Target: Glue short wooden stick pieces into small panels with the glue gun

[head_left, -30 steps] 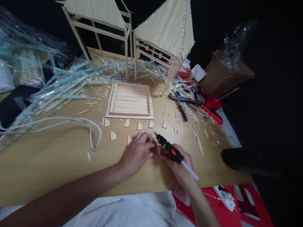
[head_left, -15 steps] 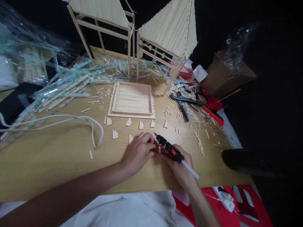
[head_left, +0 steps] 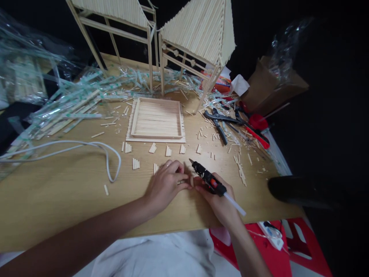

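My right hand (head_left: 220,196) is closed around a black glue gun (head_left: 206,175), whose nozzle points up and left and whose white glue stick pokes out at the back. My left hand (head_left: 168,182) pinches a short wooden stick piece (head_left: 191,181) close to my right fingertips; whether the right fingers also touch it I cannot tell. Beyond the hands lie small bundles of short sticks (head_left: 168,151) in a loose row, one partly hidden by my left hand. Behind them sits a shallow tray of wooden sticks (head_left: 155,139) with low walls.
Two stick-built house models (head_left: 198,34) stand at the back. Clear plastic wrappers (head_left: 83,92) heap up at the left, near a white cable (head_left: 86,143). Black cutting pliers (head_left: 216,121), stick scraps and a brown paper bag (head_left: 268,82) are at the right.
The view has shifted slightly, so the tabletop things appear a little further left. My fingertips have come slightly apart around the small stick piece. The glue gun stays in my right hand.
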`<state>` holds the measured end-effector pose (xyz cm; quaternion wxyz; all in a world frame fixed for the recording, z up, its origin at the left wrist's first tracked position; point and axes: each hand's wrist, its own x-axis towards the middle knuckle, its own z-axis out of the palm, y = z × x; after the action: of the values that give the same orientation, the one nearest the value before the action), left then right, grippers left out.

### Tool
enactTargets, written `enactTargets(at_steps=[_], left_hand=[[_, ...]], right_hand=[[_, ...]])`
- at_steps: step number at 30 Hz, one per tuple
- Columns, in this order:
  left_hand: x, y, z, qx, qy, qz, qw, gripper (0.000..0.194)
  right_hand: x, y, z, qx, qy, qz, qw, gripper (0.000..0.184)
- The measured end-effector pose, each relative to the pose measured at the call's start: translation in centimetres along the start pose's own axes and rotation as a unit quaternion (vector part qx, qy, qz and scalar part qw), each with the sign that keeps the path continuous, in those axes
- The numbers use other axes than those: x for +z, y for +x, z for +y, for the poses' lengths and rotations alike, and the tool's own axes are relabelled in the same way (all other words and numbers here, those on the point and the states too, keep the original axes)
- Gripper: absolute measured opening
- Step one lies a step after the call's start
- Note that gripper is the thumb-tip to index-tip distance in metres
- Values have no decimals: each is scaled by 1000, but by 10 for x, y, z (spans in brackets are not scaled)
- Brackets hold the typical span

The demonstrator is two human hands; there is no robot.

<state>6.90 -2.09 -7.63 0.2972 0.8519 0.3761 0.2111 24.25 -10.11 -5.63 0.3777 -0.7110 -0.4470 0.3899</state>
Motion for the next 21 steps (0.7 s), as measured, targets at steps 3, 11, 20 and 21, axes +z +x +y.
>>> enactTargets(at_steps=[3, 11, 20, 21], left_hand=[[0, 0, 0, -2, 5, 1, 1000, 16], [-1, 1, 1, -17, 3, -4, 1000, 17], [2, 1, -1, -11, 8, 2, 1000, 22], [2, 1, -1, -10, 10, 2, 1000, 22]], right_hand=[[4, 0, 1, 0, 24, 6, 1000, 13], [14, -5, 1, 5, 15, 71, 997, 18], [18, -4, -3, 9, 49, 54, 997, 24], [18, -4, -3, 11, 48, 55, 997, 25]])
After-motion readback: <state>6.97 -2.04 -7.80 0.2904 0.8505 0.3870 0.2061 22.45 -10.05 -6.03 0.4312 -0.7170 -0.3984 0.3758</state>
